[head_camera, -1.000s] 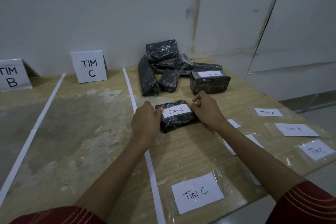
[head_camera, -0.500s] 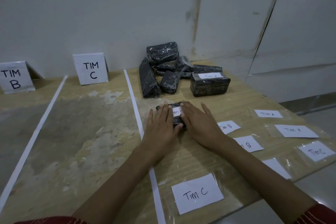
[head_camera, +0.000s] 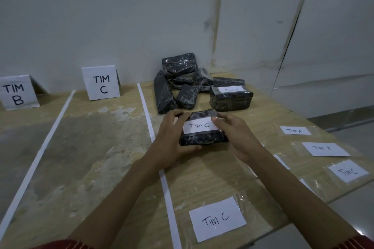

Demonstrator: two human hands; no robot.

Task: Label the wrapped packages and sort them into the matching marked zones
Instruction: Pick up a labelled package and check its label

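Gripping a black package (head_camera: 202, 137) at both ends, the left hand (head_camera: 170, 143) curls its fingers round the left end, and the right hand (head_camera: 238, 137) wraps the right end with its thumb on the "Tim C" label (head_camera: 199, 126); the package is mid-table, just right of a white tape line (head_camera: 149, 127). The slick wrap could likely slip from the grip, or the thumb could rub the label loose. Only the tape lies between the package and the TIM C sign (head_camera: 101, 83) at far left, while a pile (head_camera: 182, 83) of packages sits just beyond and spare labels (head_camera: 325, 148) lie to the right.
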